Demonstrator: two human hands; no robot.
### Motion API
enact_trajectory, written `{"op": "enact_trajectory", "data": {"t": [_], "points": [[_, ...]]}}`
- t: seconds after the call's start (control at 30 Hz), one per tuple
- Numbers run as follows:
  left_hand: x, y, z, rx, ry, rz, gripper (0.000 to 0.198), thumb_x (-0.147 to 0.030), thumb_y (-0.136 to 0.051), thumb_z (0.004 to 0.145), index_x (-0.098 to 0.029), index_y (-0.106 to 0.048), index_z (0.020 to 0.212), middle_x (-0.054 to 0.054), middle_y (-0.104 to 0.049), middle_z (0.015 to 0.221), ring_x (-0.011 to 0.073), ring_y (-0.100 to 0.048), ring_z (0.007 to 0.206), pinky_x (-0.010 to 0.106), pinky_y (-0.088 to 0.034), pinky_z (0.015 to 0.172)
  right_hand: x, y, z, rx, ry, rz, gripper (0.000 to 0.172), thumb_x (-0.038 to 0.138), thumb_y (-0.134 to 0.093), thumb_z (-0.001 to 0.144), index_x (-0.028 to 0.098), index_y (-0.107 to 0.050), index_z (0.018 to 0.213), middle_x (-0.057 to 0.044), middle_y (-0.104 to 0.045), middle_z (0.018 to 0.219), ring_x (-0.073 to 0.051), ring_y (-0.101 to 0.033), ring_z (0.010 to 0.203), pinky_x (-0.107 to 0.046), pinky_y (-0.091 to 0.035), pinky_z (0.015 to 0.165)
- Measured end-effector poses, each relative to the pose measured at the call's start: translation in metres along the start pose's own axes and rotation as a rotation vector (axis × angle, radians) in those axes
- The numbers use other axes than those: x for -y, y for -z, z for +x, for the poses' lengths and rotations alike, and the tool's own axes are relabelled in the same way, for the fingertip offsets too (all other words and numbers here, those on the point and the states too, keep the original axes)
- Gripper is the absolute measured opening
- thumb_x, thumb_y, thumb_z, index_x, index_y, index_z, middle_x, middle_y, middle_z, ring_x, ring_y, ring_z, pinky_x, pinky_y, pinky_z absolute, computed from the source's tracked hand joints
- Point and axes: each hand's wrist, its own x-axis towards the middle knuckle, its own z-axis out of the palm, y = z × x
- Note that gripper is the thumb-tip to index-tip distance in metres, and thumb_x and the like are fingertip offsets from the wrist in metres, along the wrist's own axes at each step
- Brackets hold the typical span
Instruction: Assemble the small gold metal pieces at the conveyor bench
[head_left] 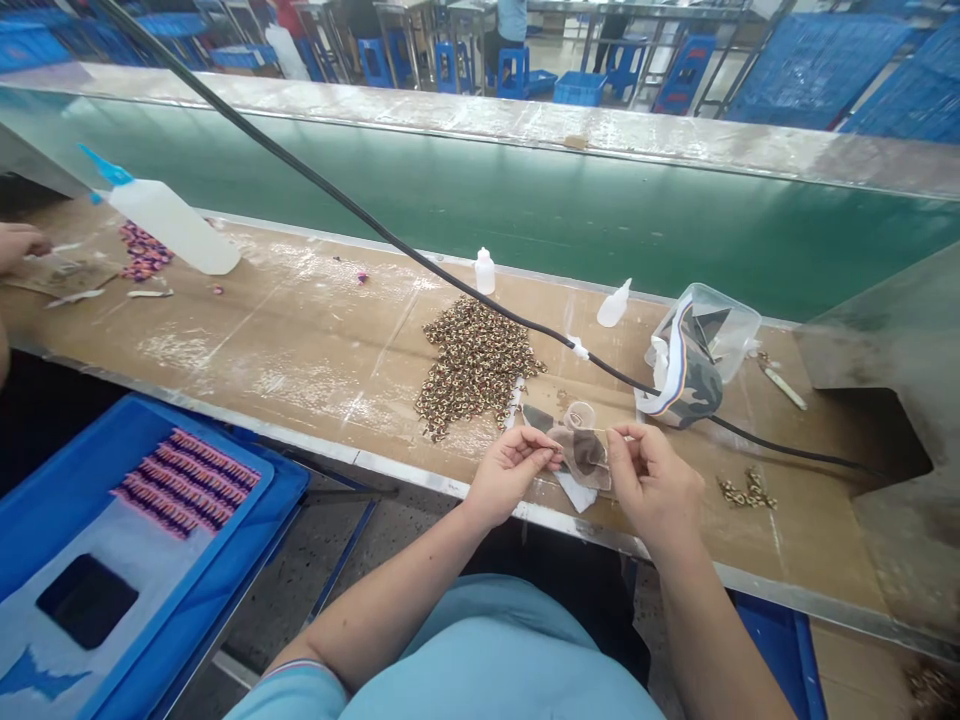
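My left hand (514,472) is closed in a pinch above the front edge of the bench. What sits between its fingertips is too small to name. Across from it, my right hand (658,488) pinches too, at the end of a thin yellowish sliver that I cannot identify. A sheer brown piece of fabric (587,457) lies between the hands, close to the fingertips of both. Just behind it is a small round clear thing (579,414). Beyond my left hand spreads a heap of small brown and cream pieces (476,365).
A black cable (337,195) crosses above the bench. Behind it stand small white bottles (485,272) and a clear tub (739,318) with camouflage cloth (701,375). At left are a large bottle (176,225), another person's hand (22,243) and a blue tray (255,480).
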Motion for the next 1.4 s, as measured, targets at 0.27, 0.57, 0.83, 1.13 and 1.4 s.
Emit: {"op": "enact_trajectory", "data": {"t": [0.27, 0.57, 0.83, 1.13, 1.4], "points": [[0.000, 0.002, -0.001, -0.016, -0.040, 0.112, 0.023, -0.031, -0.076, 0.067, -0.015, -0.064, 0.076, 0.002, -0.068, 0.075, 0.0121, -0.065, 0.068, 0.025, -0.055, 0.070, -0.008, -0.011, -0.005, 0.074, 0.091, -0.014, 0.025, 0.036, -0.046, 0.090, 0.021, -0.065, 0.096, 0.000, -0.068, 0.067, -0.012, -0.061, 0.056, -0.021, -0.042, 0.056], [0.001, 0.002, -0.003, -0.019, -0.027, 0.168, 0.025, -0.033, -0.076, 0.067, -0.016, -0.062, 0.077, 0.002, -0.067, 0.073, 0.0125, -0.065, 0.067, 0.024, -0.055, 0.066, -0.061, 0.043, -0.047, -0.013, -0.134, -0.071, 0.022, 0.036, -0.053, 0.086, 0.020, -0.062, 0.073, 0.000, -0.062, 0.068, -0.010, -0.052, 0.052, -0.022, -0.041, 0.049], [0.001, -0.017, -0.018, 0.082, 0.084, 0.177, 0.024, -0.033, -0.074, 0.069, -0.015, -0.061, 0.078, 0.001, -0.065, 0.066, 0.0116, -0.063, 0.063, 0.024, -0.055, 0.066, -0.071, 0.048, -0.058, 0.129, -0.084, -0.094, 0.023, 0.032, -0.049, 0.089, 0.019, -0.062, 0.075, -0.001, -0.062, 0.072, -0.010, -0.054, 0.053, -0.022, -0.042, 0.051], [0.004, -0.014, -0.019, 0.086, 0.155, 0.197, 0.026, -0.034, -0.074, 0.068, -0.015, -0.060, 0.078, 0.000, -0.064, 0.065, 0.0126, -0.064, 0.065, 0.026, -0.055, 0.067, -0.078, 0.043, -0.056, 0.174, 0.071, -0.181, 0.021, 0.029, -0.044, 0.093, 0.021, -0.062, 0.085, -0.003, -0.065, 0.084, -0.014, -0.063, 0.073, -0.024, -0.047, 0.062], [0.005, -0.014, -0.019, 0.083, 0.156, 0.200, 0.026, -0.035, -0.074, 0.068, -0.015, -0.059, 0.078, 0.001, -0.065, 0.065, 0.0124, -0.063, 0.063, 0.026, -0.055, 0.066, -0.081, 0.048, -0.053, 0.261, 0.138, -0.182, 0.025, 0.029, -0.040, 0.095, 0.023, -0.063, 0.087, -0.003, -0.064, 0.085, -0.014, -0.064, 0.073, -0.024, -0.049, 0.060]]}}
